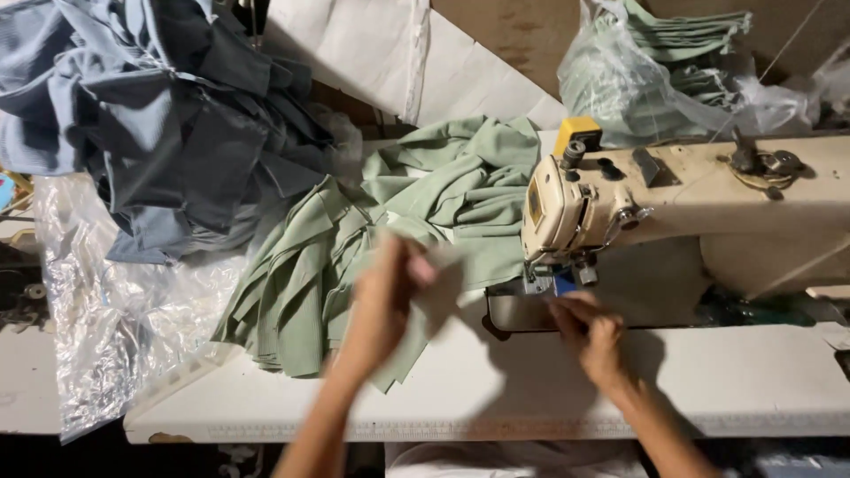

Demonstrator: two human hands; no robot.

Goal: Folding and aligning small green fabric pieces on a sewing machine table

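1. A pale green fabric piece (425, 301) is held up in the left hand (385, 292), just left of the sewing machine head (558, 208); the fingers are closed on its upper edge, though motion blur hides exactly how the grip is set.
2. The right hand (591, 329) is placed directly below the machine head, at the presser foot (567, 281); its fingers are curled down near a small blue part, and whether anything is pinched between them cannot be told.
3. No fabric is seen under the presser foot, so the held piece is judged not yet fed in for stitching.
4. A large stack of green cut pieces (301, 283) is fanned out left of the machine head on the white sewing table (496, 389), with more green cloth (460, 177) bunched behind it; whether these are finished or waiting cannot be told.
5. Farther left of the machine head, a heap of grey-blue garments (168, 115) is piled above a crumpled clear plastic sheet (106, 327).
6. Behind and right of the machine head, a clear plastic bag of folded green pieces (664, 71) is stored, untouched.
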